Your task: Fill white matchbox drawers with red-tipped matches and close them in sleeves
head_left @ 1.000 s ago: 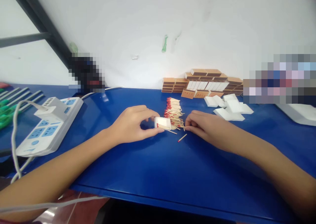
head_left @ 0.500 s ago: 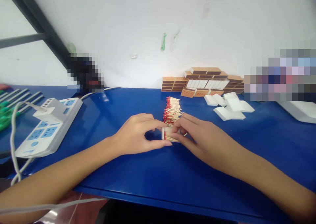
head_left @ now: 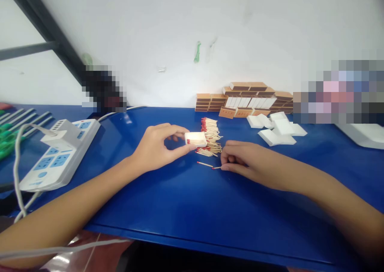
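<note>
My left hand (head_left: 156, 146) pinches a small white matchbox tray (head_left: 196, 138) with matches in it, held just above the blue table (head_left: 192, 200). Right behind the tray lies a pile of red-tipped matches (head_left: 211, 138). My right hand (head_left: 244, 164) rests on the table to the right of the pile, fingers curled, pinching a loose match (head_left: 216, 168) at its end. Another loose match (head_left: 205, 164) lies beside it.
Stacked brown matchbox sleeves (head_left: 246, 100) line the wall at the back, with empty white trays (head_left: 277, 128) in front of them. A white power strip (head_left: 57, 152) with a plugged-in adapter and cable sits at the left. Green-handled tools (head_left: 12, 132) lie at the far left.
My hands were together at the tray half a second ago. Now the left hand has lifted the tray back toward the pile and the right hand has drawn away to a loose match.
</note>
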Tool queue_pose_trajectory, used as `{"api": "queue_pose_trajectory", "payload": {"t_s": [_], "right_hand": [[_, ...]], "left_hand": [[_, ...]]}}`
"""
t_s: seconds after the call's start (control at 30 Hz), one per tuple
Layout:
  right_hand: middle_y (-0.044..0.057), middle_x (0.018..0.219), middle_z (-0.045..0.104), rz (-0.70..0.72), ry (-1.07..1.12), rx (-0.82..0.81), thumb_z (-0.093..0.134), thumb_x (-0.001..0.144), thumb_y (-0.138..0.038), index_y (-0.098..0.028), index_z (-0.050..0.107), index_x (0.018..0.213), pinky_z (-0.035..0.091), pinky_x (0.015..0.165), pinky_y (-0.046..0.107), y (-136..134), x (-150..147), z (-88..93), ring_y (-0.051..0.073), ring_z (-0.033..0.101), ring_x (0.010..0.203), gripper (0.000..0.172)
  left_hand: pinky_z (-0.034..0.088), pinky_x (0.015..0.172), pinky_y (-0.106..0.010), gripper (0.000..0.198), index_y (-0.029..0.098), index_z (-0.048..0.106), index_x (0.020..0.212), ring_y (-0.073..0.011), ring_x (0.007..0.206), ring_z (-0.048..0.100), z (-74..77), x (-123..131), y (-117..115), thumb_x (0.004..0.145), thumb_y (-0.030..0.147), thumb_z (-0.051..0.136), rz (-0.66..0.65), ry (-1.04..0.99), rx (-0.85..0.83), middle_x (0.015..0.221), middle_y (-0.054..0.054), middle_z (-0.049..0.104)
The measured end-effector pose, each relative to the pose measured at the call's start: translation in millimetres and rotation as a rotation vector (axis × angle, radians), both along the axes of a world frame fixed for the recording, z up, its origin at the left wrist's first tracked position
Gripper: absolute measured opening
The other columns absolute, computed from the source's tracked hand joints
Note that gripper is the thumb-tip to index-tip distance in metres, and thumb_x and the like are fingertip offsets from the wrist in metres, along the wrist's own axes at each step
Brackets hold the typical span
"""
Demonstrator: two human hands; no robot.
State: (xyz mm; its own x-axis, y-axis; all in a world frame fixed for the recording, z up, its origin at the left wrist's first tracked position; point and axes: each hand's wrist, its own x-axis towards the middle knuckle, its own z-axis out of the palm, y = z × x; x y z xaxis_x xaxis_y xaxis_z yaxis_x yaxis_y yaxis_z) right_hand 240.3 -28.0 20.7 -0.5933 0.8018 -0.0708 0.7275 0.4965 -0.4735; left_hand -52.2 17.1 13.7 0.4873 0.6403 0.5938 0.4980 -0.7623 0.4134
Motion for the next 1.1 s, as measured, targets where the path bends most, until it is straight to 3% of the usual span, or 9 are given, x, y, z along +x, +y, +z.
{"api": "queue_pose_trajectory", "payload": {"t_s": [0.17, 0.37, 0.5, 0.7, 0.87, 1.1], "right_hand": [[0.001, 0.092, 0.065, -0.048, 0.074, 0.079, 0.055, 0.105, -0.032, -0.024, 0.062, 0.092, 0.045, 0.069, 0.029, -13, -23, 3.0, 0.016, 0.060, 0.079, 0.017], [0.004, 0.096, 0.066, -0.075, -0.006, 0.222, 0.059, 0.101, -0.023, -0.021, 0.061, 0.095, 0.043, 0.062, 0.030, -20, -42, -11.2, 0.017, 0.060, 0.072, 0.006], [0.005, 0.097, 0.067, -0.110, -0.008, 0.239, 0.060, 0.102, -0.028, -0.021, 0.061, 0.099, 0.044, 0.062, 0.031, -18, -45, -15.9, 0.018, 0.061, 0.071, 0.008], [0.006, 0.098, 0.068, -0.058, -0.009, 0.189, 0.052, 0.106, -0.026, -0.022, 0.060, 0.093, 0.047, 0.065, 0.031, -15, -36, -8.3, 0.018, 0.064, 0.074, 0.015], [0.004, 0.093, 0.065, -0.108, 0.127, 0.308, 0.053, 0.106, -0.030, -0.022, 0.058, 0.095, 0.044, 0.061, 0.029, -13, -28, 0.0, 0.016, 0.059, 0.068, 0.015], [0.003, 0.089, 0.062, -0.161, 0.233, 0.439, 0.055, 0.104, -0.026, -0.021, 0.062, 0.101, 0.043, 0.060, 0.028, -16, -42, -4.7, 0.014, 0.056, 0.067, 0.009]], "left_hand": [[0.055, 0.072, -0.027, 0.028, 0.021, 0.078, 0.106, -0.0135, 0.075, 0.069, 0.2, 2, -3, 0.087, 0.041, 0.082, -0.016, 0.032, 0.035, 0.089, -0.001, 0.079], [0.055, 0.071, -0.026, 0.028, 0.021, 0.078, 0.106, -0.0133, 0.075, 0.069, -0.2, 1, -3, 0.088, 0.042, 0.081, -0.015, 0.040, 0.056, 0.088, -0.001, 0.078], [0.056, 0.072, -0.027, 0.030, 0.020, 0.078, 0.107, -0.0137, 0.076, 0.070, -1.5, 0, -3, 0.087, 0.042, 0.082, -0.022, 0.052, 0.057, 0.088, -0.001, 0.078], [0.056, 0.072, -0.028, 0.031, 0.021, 0.078, 0.107, -0.0150, 0.076, 0.070, -3.0, -2, -1, 0.088, 0.045, 0.080, -0.025, 0.082, 0.041, 0.089, -0.003, 0.078], [0.056, 0.072, -0.028, 0.036, 0.022, 0.079, 0.109, -0.0162, 0.076, 0.070, -4.6, 0, -4, 0.086, 0.050, 0.081, -0.044, 0.124, -0.007, 0.088, -0.004, 0.077], [0.058, 0.077, -0.029, 0.038, 0.021, 0.079, 0.110, -0.0165, 0.081, 0.073, -0.9, 9, -18, 0.082, 0.045, 0.087, -0.120, 0.050, -0.090, 0.089, -0.003, 0.079]]}}
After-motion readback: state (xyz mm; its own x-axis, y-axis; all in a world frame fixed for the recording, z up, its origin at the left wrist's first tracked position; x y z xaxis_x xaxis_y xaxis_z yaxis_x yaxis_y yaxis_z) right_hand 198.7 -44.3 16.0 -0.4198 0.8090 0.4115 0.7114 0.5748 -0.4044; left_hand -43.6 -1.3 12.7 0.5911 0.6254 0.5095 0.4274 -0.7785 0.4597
